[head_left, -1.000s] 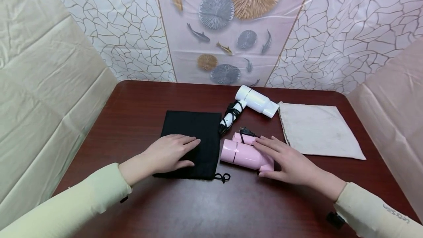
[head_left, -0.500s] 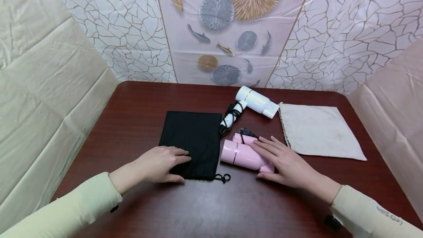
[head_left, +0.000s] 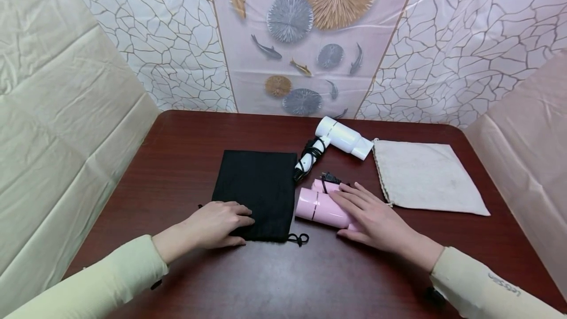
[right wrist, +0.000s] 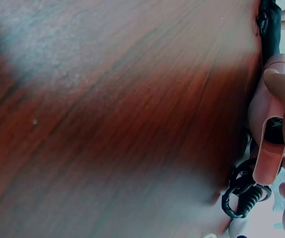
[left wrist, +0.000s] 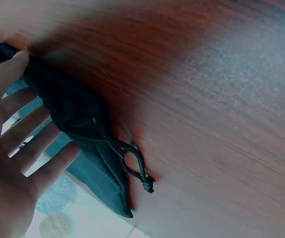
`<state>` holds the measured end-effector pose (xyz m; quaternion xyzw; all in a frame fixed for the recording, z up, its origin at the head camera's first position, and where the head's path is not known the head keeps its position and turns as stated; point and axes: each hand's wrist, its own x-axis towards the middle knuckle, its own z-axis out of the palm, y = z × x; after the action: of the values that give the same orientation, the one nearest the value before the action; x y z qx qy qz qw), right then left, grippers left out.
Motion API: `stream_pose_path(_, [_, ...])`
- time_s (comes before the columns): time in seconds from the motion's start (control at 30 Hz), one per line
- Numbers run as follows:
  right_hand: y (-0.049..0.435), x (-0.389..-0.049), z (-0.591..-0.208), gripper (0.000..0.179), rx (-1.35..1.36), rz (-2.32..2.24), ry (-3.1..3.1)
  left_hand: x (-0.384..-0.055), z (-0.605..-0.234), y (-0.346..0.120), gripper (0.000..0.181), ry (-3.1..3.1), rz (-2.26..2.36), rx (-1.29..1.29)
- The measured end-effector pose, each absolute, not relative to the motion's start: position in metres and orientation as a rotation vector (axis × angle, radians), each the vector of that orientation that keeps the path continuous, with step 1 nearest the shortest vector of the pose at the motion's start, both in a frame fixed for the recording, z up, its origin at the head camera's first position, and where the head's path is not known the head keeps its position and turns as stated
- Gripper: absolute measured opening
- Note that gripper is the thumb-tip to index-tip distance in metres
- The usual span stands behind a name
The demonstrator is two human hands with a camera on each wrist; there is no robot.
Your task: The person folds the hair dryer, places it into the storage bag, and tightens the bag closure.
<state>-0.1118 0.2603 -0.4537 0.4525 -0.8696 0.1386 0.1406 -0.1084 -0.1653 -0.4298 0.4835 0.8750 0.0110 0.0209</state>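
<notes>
A black drawstring pouch (head_left: 263, 186) lies flat in the head view. My left hand (head_left: 220, 224) is over its near left corner with the fingers extended; the left wrist view has the pouch's gathered edge and cord (left wrist: 127, 153) in front of the fingers. To the right of the pouch lies a folded pink hair dryer (head_left: 325, 208) with a black cord and plug (head_left: 329, 177). My right hand (head_left: 376, 218) rests over its right end, fingers fairly straight across the top and thumb along the near side. Its nozzle end is mostly hidden under the hand.
Behind the pink dryer lies a white hair dryer (head_left: 343, 137), its black cord (head_left: 312, 148) wound round the handle. A cream cloth drawstring bag (head_left: 431, 176) lies flat on the right. The brown table (head_left: 186, 137) ends at patterned cloth walls.
My left hand has drawn back toward the pouch's near left corner. The right hand has slid slightly left over the pink hair dryer, covering more of its end.
</notes>
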Motion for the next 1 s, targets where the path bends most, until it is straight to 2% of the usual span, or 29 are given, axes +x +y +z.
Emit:
stream_pose_path(0.57, [0.254,-0.114,-0.456,0.077,1.346,0.436,-2.461,-0.115,-0.428,-0.165,0.017,2.681,0.206,1.525])
stream_pose_path(0.83, [0.254,-0.113,-0.456,0.077,1.313,0.425,-2.482,-0.123,-0.423,-0.165,0.014,2.651,0.448,1.451])
stream_pose_path(1.0, [0.256,-0.113,-0.457,0.070,1.321,0.437,-2.475,-0.130,-0.417,-0.163,0.014,2.637,0.603,1.411])
